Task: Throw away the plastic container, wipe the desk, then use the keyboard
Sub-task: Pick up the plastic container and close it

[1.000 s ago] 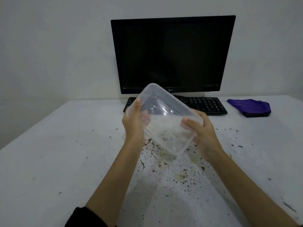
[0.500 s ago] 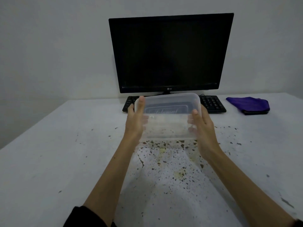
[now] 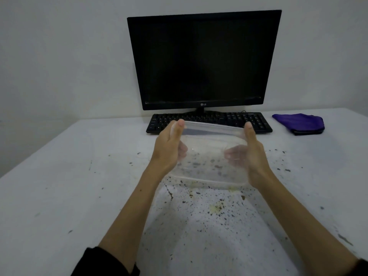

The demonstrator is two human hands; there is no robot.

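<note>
Both hands hold the clear container (image 3: 211, 156) in the air above the table (image 3: 59, 186), just in front of the keyboard (image 3: 209, 121). The left hand (image 3: 169, 150) grips its left end and the right hand (image 3: 253, 154) its right end, so the container lies between them. Each thumb stands up along the outer side and reaches the far rim, while the fingers (image 3: 234, 155) curl underneath (they show blurred through the clear plastic). The container's far rim covers the keyboard's near edge in the view. Whether the container is tilted or level is hard to tell.

The keyboard is black and sits on the table under the dark monitor (image 3: 203, 60). To the right of the keyboard, well apart from it, lies a folded purple cloth (image 3: 298, 123). In front of the keyboard, below and nearer than the container, the white table is spattered with dark specks (image 3: 199, 204) and a few yellowish smears. The specks thin out to the left and right of that patch. A dark sleeve (image 3: 103, 263) covers the left arm at the bottom edge of the view.
</note>
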